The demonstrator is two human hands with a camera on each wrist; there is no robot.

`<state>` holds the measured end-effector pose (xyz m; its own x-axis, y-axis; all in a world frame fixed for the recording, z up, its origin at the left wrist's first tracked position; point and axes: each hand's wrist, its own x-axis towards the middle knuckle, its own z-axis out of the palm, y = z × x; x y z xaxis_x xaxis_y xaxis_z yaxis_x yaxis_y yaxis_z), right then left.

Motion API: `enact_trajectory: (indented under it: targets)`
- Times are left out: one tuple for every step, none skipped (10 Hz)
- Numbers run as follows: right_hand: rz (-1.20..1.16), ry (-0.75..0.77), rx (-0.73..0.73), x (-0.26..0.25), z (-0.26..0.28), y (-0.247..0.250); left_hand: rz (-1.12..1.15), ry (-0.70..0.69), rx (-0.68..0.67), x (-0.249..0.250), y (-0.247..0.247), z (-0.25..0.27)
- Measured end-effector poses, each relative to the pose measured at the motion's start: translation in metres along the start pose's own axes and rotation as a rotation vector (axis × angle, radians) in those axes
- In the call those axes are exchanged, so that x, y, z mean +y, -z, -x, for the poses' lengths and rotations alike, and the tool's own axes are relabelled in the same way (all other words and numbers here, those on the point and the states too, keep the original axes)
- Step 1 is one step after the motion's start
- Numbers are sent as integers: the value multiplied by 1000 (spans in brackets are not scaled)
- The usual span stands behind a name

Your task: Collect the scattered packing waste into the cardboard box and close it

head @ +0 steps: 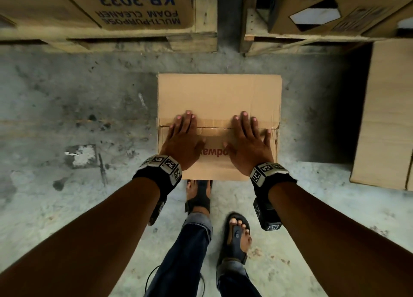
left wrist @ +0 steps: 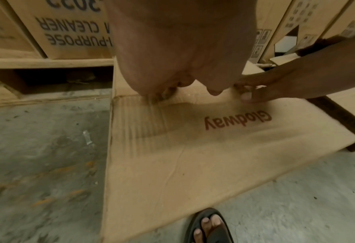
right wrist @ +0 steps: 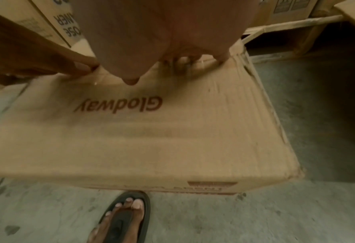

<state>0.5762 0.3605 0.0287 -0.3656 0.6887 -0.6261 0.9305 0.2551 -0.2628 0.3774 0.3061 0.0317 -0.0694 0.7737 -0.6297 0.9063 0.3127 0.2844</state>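
A brown cardboard box printed "Glodway" stands on the concrete floor with its top flaps folded down and meeting at a middle seam. My left hand lies flat on the left part of the lid, fingers straight across the seam. My right hand lies flat on the right part in the same way. The left wrist view shows the box top under my left palm. From the right wrist, the lid sits below my right palm. No packing waste shows outside the box.
Wooden pallets loaded with printed cartons run along the far side. Another plain carton stands at the right. My sandalled feet are just in front of the box. A small scrap lies on the stained floor at the left.
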Motion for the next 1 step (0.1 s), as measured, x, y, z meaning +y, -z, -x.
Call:
enact_trajectory:
  targets:
    - [-57, -15, 0, -4, 10, 19, -24, 6, 52, -2, 13, 15]
